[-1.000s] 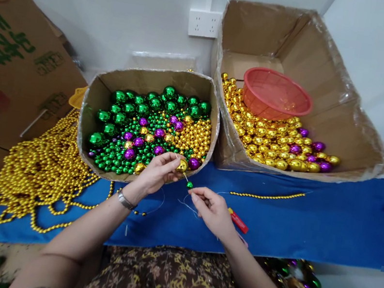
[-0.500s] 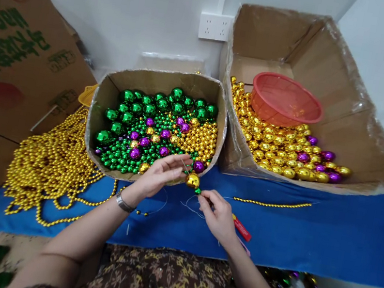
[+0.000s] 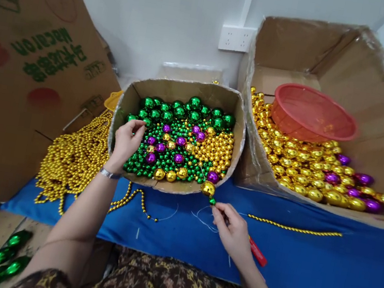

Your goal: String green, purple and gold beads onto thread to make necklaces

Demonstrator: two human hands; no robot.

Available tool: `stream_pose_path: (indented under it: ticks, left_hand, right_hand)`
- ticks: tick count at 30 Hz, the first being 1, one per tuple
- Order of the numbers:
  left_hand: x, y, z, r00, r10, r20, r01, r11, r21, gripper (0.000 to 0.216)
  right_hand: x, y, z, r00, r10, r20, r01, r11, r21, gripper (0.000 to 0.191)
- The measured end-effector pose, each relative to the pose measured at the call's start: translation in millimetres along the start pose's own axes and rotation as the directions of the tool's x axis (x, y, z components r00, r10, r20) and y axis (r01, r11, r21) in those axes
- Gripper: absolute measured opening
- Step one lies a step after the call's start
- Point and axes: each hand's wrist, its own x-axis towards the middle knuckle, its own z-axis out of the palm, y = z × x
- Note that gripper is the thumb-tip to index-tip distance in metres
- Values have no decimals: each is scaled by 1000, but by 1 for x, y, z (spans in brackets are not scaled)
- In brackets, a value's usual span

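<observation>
My right hand [image 3: 232,232] pinches a small green bead [image 3: 212,201] just in front of the near rim of the cardboard box [image 3: 170,187]. Against that bead sits a large gold bead [image 3: 208,188], with a thin needle-like tip showing above it. Loose clear thread [image 3: 201,219] trails beside the fingers. My left hand [image 3: 128,140] is over the left side of the box, its fingers closed together close to the big green balls [image 3: 147,122]. Whatever those fingers may hold is hidden. Small green, purple and gold beads [image 3: 209,149] fill the box.
Gold bead strands [image 3: 74,163] are heaped at left beside a printed carton [image 3: 49,90]. A larger box [image 3: 340,51] at right contains gold and purple balls and a red basket [image 3: 314,115]. A gold twisted cord [image 3: 294,227] and a red-handled tool [image 3: 258,252] lie on the blue cloth.
My left hand has left the gold bead and moved left over the box, its fingers now closed. My right hand keeps its pinch on the green bead. The view has shifted left.
</observation>
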Motion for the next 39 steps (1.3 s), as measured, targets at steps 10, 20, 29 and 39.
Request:
stream_pose_path:
  ticks: [10, 20, 29, 39]
  left_hand:
    - [29, -32, 12, 885, -125, 448, -144, 842, 521, 19]
    - [25, -20, 19, 888, -148, 436, -123, 836, 535, 31]
    - [-35, 57, 12, 846, -49, 531, 469, 540, -699, 29]
    - [-63, 81, 29, 737, -57, 673, 661, 265, -702, 24]
  right_hand:
    - [1, 2, 4, 999, -31, 29, 31, 1000, -4, 24]
    - [0, -2, 9, 998, -54, 31, 53, 999, 9, 24]
    - [3, -27, 8, 988, -151, 39, 152, 988, -25, 21]
    - [4, -34, 4, 985, -171, 10, 171, 984, -46, 18]
